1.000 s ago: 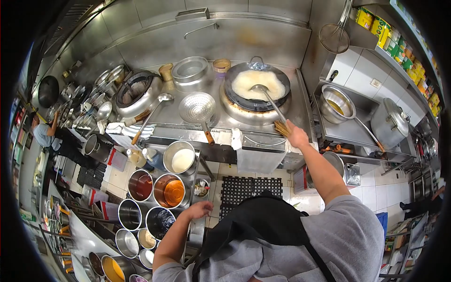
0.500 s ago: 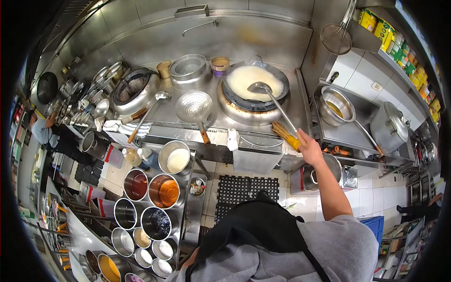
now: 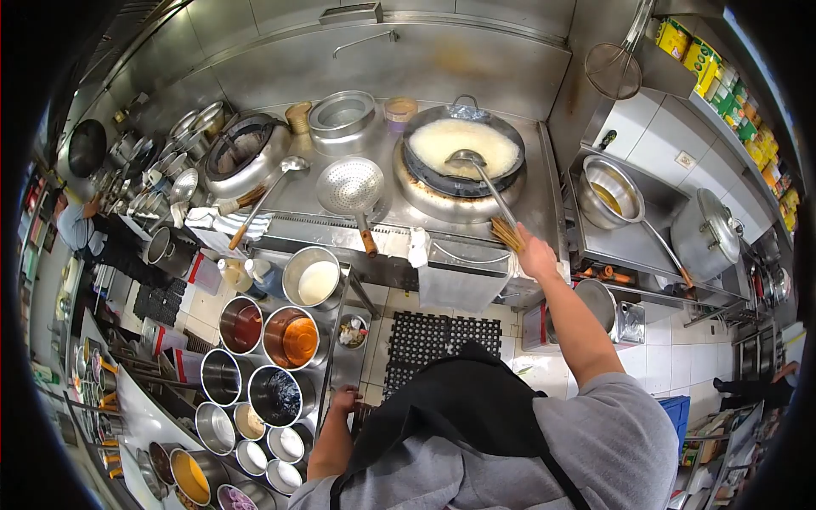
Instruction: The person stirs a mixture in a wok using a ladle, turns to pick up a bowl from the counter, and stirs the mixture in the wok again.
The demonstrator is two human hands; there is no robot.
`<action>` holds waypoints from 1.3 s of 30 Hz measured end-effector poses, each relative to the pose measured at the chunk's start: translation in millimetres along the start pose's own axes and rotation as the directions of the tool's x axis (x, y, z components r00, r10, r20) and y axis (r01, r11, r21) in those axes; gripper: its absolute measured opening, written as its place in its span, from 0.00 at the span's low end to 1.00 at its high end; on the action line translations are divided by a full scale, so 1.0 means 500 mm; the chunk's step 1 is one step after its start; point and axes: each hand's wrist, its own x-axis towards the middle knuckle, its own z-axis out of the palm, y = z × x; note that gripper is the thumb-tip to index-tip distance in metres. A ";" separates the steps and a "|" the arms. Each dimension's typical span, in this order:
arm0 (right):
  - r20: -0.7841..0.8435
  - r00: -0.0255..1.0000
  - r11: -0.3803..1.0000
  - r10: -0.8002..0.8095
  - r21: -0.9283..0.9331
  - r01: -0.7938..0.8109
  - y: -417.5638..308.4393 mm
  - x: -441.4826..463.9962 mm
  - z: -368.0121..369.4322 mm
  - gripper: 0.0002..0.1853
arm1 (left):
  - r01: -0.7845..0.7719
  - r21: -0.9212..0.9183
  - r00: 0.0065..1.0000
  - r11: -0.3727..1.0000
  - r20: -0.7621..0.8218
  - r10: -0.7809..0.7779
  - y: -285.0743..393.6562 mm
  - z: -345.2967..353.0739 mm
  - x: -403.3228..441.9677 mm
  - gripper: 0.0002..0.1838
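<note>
My right hand point(image 3: 537, 257) is closed around the long handle of a ladle point(image 3: 466, 157). The ladle's bowl rests in the wok point(image 3: 515, 136), in pale, foamy liquid point(image 3: 450, 136). Just below the handle, a bamboo brush point(image 3: 507, 235) stands at the stove's front edge, partly covered by my right hand. My left hand point(image 3: 344, 399) hangs low by the edge of the cart with the pots; it is small and shaded, so its grip is unclear. A perforated strainer point(image 3: 350, 186) lies on the stove left of the wok.
A second ladle point(image 3: 294, 163) lies farther left, near another burner point(image 3: 246, 153). Several pots stand on the cart, including one of orange liquid point(image 3: 291, 338). At right are a long-handled pan point(image 3: 610, 191) and a lidded pot point(image 3: 705, 234). A co-worker point(image 3: 81, 229) stands far left.
My right hand and the ladle handle have shifted slightly left, and the ladle's bowl has moved a little within the wok. My left hand has come into view beside the cart.
</note>
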 end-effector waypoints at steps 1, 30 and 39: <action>-0.004 1.000 1.000 -0.001 -0.007 0.001 -0.010 0.013 -0.003 0.35 | 0.069 -0.058 0.997 0.996 -0.017 -0.070 0.054 0.019 -0.012 0.15; 0.140 0.990 0.999 -0.020 -0.032 0.025 -0.012 0.363 0.012 0.44 | 0.276 0.198 0.960 0.941 -0.094 -0.262 0.256 0.233 -0.120 0.16; 0.222 0.975 1.000 -0.013 -0.021 0.018 -0.001 0.366 -0.010 0.48 | 0.159 0.322 0.978 0.933 0.079 -0.193 0.355 0.285 -0.047 0.16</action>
